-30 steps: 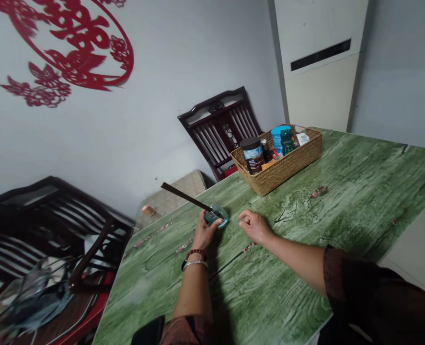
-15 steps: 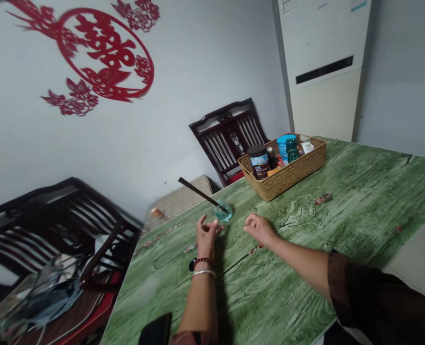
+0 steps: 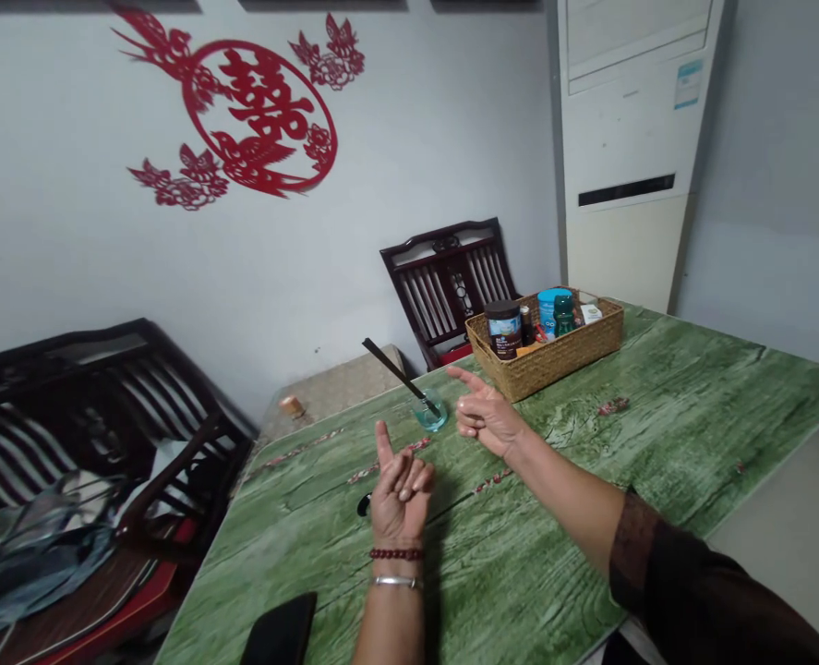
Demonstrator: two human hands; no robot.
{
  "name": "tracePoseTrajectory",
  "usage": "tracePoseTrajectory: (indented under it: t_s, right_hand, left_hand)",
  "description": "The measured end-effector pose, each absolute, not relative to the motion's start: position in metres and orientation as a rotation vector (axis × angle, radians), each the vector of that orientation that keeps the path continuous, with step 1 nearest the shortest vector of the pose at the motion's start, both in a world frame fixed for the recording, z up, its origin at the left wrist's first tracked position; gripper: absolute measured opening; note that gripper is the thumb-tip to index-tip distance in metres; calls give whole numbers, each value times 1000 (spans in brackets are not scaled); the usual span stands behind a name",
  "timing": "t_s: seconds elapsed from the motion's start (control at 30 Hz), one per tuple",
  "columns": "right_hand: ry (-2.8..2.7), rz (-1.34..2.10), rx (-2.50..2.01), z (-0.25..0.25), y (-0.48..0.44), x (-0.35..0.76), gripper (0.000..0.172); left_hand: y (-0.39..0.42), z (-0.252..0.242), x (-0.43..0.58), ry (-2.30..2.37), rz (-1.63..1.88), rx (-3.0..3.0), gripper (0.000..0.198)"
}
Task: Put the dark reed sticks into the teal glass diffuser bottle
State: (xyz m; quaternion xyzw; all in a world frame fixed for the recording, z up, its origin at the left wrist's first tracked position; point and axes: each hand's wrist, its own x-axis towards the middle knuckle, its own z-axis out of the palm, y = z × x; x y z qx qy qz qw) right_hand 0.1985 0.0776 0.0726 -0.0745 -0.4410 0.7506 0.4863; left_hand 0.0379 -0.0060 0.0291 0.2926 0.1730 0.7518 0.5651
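My left hand [image 3: 401,494] is raised above the green wood-patterned tabletop [image 3: 575,526], holding nothing, with one finger up and the others curled. My right hand [image 3: 487,416] is in the air too, empty, its index finger pointing left past a small glass [image 3: 429,414] of pale blue liquid. A long black stick [image 3: 395,371] leans in that glass, and neither hand touches it. A small dark oval object [image 3: 364,504] lies just left of my left hand. A black phone [image 3: 281,630] lies near the table's near edge.
A woven basket [image 3: 544,346] of jars and bottles stands at the table's far side. Dark wooden chairs [image 3: 447,286] stand beyond and left of the table. A tall white air conditioner [image 3: 627,157] stands against the wall at the back right.
My left hand has left the glass and risen from the table, as has my right hand, whose index finger now extends. The view has tilted, levelling the scene.
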Motion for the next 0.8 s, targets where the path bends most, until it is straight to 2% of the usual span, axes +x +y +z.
tracePoseTrajectory:
  t_s: [0.1,0.33,0.6,0.73,0.8]
  right_hand:
    - [-991,1878,-93,62,77,194,65]
    - [-839,2150,-253,-26,91,185,77]
    - [-814,2182,-228,-33,94,189,73]
    - [-700,2114,-335,-31,100,179,60]
    - [-618,2022,-468,-28,107,172,49]
  left_hand:
    - [-3,10,43,442,1742,627,70]
    - [1,-17,34,488,1732,521,70]
    - [0,-15,30,531,1723,540,62]
    - [27,-3,15,961,1781,711,47]
    - [53,6,6,1395,1729,976,61]
